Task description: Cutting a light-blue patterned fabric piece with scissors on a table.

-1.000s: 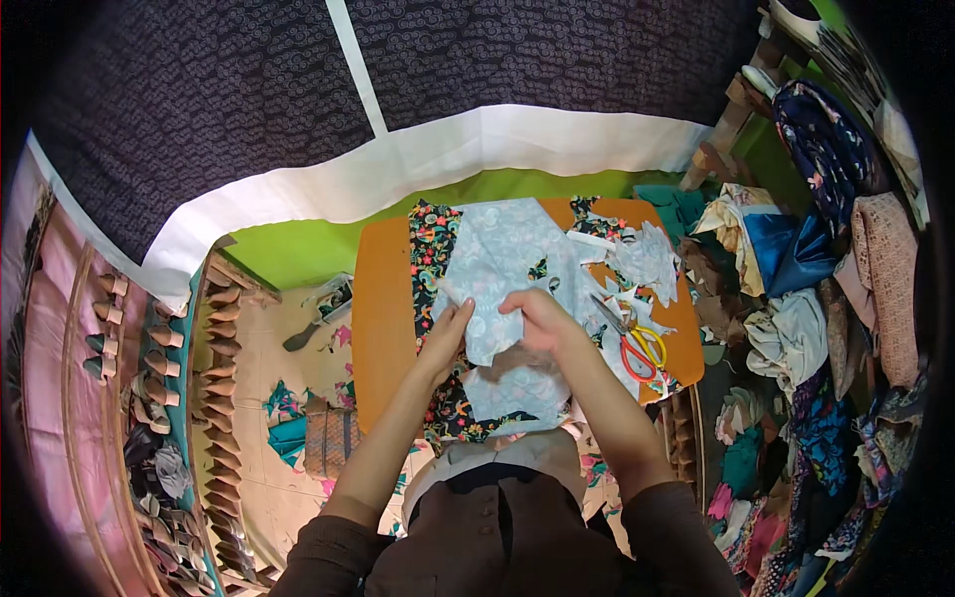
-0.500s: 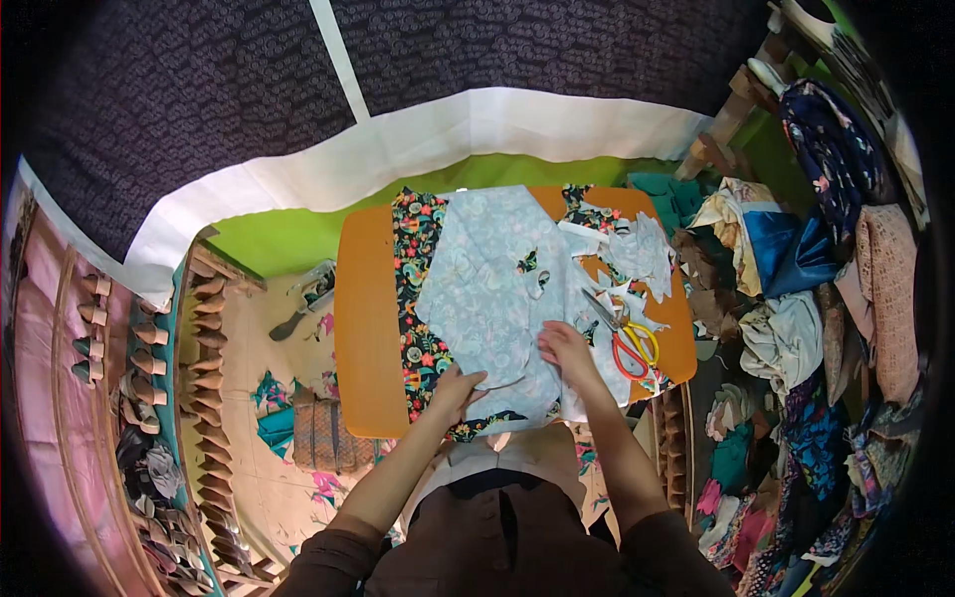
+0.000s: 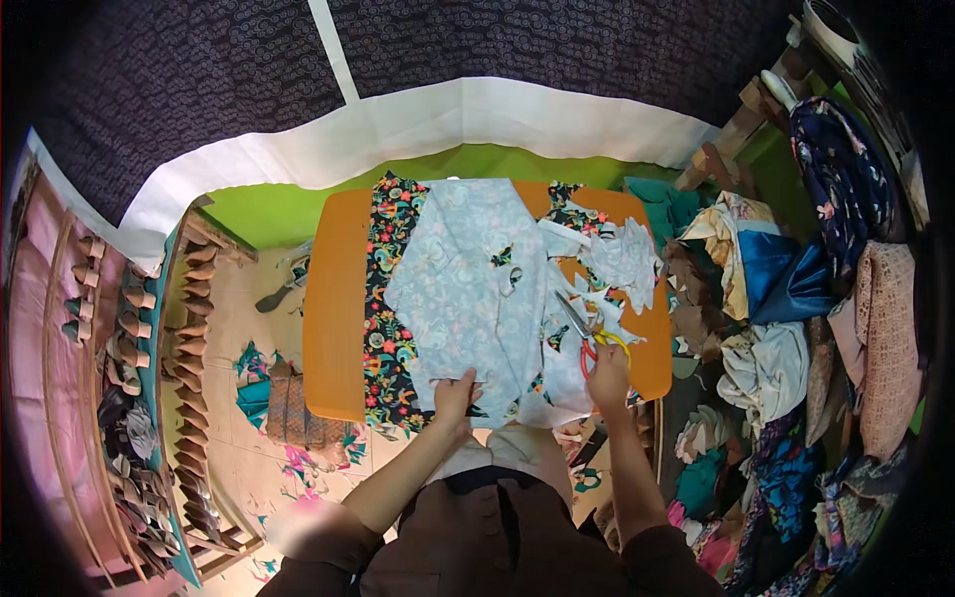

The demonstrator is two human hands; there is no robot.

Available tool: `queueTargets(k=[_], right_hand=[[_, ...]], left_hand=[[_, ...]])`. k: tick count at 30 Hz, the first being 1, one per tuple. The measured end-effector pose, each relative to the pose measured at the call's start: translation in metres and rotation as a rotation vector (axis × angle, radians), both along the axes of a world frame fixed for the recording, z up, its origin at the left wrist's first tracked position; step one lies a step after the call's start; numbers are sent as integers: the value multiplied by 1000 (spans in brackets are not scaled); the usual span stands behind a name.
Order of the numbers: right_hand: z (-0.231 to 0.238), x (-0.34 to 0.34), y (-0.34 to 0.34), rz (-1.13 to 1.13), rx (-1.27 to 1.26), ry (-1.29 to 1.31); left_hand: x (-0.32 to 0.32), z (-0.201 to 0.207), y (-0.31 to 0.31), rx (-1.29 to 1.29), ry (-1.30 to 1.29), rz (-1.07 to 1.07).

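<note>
A floral fabric piece (image 3: 463, 289), pale side up, lies on an orange-brown table. Its near edge is held by my left hand (image 3: 455, 396), closed with the fingertips on top. My right hand (image 3: 608, 380) is closed around the handles of the scissors (image 3: 575, 314), one handle red and the other yellow. The blades point away and to the left, over fabric offcuts. A dark strip of floral print (image 3: 383, 328) shows along the left side of the pale fabric. More pale scraps (image 3: 622, 261) are heaped at the table's far right.
The orange-brown table (image 3: 333, 298) has rounded corners. Shoe lasts (image 3: 192, 373) line racks on the left. Piled cloth and garments (image 3: 771, 363) crowd the right side. A dark patterned curtain (image 3: 229, 109) with a white border hangs beyond. Colourful scraps and a brown woven item (image 3: 298, 413) lie on the floor.
My right hand has moved from the fabric to the right and taken hold of the scissors' handles. My left hand stays at the near edge. The whole view has shifted slightly.
</note>
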State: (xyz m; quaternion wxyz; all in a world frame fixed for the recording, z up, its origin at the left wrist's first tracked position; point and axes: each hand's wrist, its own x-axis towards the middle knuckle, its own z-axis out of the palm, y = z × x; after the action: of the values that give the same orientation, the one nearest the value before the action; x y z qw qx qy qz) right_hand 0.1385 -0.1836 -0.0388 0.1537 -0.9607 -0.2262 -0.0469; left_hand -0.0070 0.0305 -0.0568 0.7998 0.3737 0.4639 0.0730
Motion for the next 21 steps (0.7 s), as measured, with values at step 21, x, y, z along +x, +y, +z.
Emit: queueTargets(k=[21], right_hand=[[23,39,-13,239,-13,487]], left_hand=[[44,7,-61,59,-19,316]])
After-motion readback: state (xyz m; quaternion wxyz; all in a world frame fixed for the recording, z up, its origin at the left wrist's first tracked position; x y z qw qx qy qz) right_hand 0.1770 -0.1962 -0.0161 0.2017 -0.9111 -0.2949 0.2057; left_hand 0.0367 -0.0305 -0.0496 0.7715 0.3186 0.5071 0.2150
